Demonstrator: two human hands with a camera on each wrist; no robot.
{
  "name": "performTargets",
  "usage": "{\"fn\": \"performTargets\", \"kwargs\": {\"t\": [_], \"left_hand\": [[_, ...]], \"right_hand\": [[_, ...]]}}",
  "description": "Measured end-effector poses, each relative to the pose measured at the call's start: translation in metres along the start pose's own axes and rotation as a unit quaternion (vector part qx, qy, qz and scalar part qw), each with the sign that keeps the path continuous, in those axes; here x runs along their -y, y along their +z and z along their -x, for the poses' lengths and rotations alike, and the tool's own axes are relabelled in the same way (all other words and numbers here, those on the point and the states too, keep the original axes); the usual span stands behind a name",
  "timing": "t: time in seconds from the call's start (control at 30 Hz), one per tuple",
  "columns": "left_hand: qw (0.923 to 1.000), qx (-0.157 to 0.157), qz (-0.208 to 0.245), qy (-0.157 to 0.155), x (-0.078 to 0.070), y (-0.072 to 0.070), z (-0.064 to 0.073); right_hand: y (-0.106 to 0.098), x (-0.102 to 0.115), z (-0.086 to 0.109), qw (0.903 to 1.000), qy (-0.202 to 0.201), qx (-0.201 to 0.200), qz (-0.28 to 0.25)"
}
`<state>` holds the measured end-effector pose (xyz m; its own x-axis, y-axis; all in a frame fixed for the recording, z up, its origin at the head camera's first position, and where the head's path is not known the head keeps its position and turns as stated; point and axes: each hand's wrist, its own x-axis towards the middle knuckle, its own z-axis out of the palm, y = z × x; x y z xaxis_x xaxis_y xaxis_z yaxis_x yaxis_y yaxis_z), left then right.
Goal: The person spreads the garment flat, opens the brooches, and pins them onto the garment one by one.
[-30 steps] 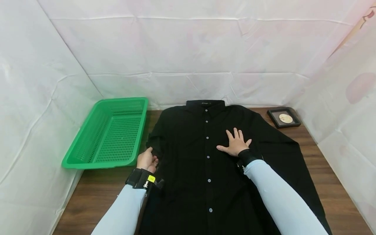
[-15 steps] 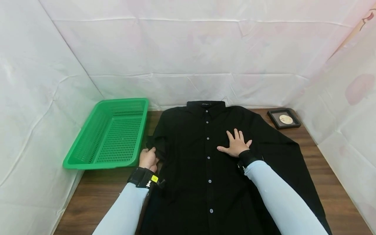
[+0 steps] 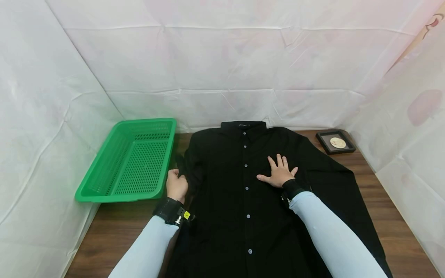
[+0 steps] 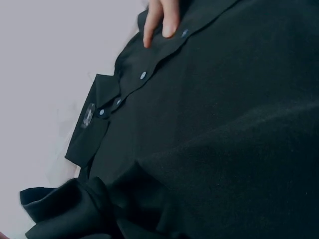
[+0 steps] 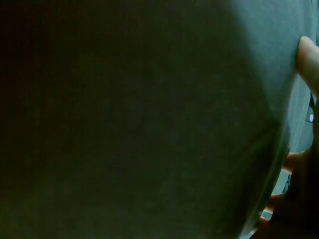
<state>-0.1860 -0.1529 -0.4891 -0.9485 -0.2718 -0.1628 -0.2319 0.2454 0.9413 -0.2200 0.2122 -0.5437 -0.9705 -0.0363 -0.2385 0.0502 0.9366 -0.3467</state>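
A black button-up shirt [image 3: 222, 185] lies front side up on the table, its collar toward the back wall. At the shirt's left side, my left hand [image 3: 176, 186] grips bunched sleeve cloth with its fingers curled; in the left wrist view the gathered sleeve [image 4: 84, 206] rises in folds. My right hand [image 3: 279, 173] rests on the shirt's chest, right of the button row, with its fingers spread. In the right wrist view dark cloth fills most of the picture, and the right hand's fingers [image 5: 309, 62] show at the right edge.
A green perforated plastic basket [image 3: 125, 199] stands on the left, close beside my left hand. At the back right corner lies a small black frame [image 3: 323, 143] with a round pale disc inside. White sheeting [image 3: 222, 58] walls the wooden table [image 3: 121, 227] at the back and sides.
My left hand has turned and shifted slightly away from me, drawing the sleeve cloth in closer to the shirt's body. The right hand stays in place on the chest.
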Motion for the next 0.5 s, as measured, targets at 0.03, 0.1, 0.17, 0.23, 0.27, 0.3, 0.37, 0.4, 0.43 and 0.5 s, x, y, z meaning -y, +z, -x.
{"fn": "performTargets", "kwargs": {"t": [0.03,0.1,0.17,0.23,0.27,0.3,0.37,0.4,0.43,0.5], "left_hand": [[0.9998,-0.003,-0.014,0.01,-0.001,0.001,0.001],[0.9984,-0.009,-0.044,0.034,-0.004,0.003,0.001],[0.9951,-0.017,-0.077,0.059,-0.006,0.006,0.001],[0.9898,-0.024,-0.108,0.089,-0.01,0.007,0.002],[0.9873,-0.027,-0.119,0.102,-0.012,0.008,0.002],[0.9848,-0.03,-0.126,0.116,-0.014,0.009,0.003],[0.9797,-0.036,-0.133,0.145,-0.018,0.01,0.004],[0.9768,-0.038,-0.136,0.161,-0.02,0.011,0.005],[0.9745,-0.038,-0.135,0.175,-0.021,0.012,0.006],[0.97,-0.032,-0.131,0.203,-0.023,0.014,0.009]], "right_hand": [[0.0,0.0,0.0,1.0,0.001,0.001,0.0],[0.0,0.0,0.0,1.0,0.001,0.001,0.001],[0.001,0.0,0.0,1.0,0.001,0.001,0.003],[0.001,0.0,0.001,1.0,0.002,0.001,0.002],[0.001,0.0,0.001,1.0,0.002,0.001,0.003],[0.001,0.0,0.001,1.0,0.004,0.001,0.006],[0.0,0.001,0.003,1.0,0.002,0.0,0.002],[-0.001,0.002,0.003,1.0,0.003,0.001,0.003],[-0.002,0.003,0.004,1.0,0.003,0.0,0.001],[-0.003,0.004,0.005,1.0,0.003,0.001,0.001]]}}
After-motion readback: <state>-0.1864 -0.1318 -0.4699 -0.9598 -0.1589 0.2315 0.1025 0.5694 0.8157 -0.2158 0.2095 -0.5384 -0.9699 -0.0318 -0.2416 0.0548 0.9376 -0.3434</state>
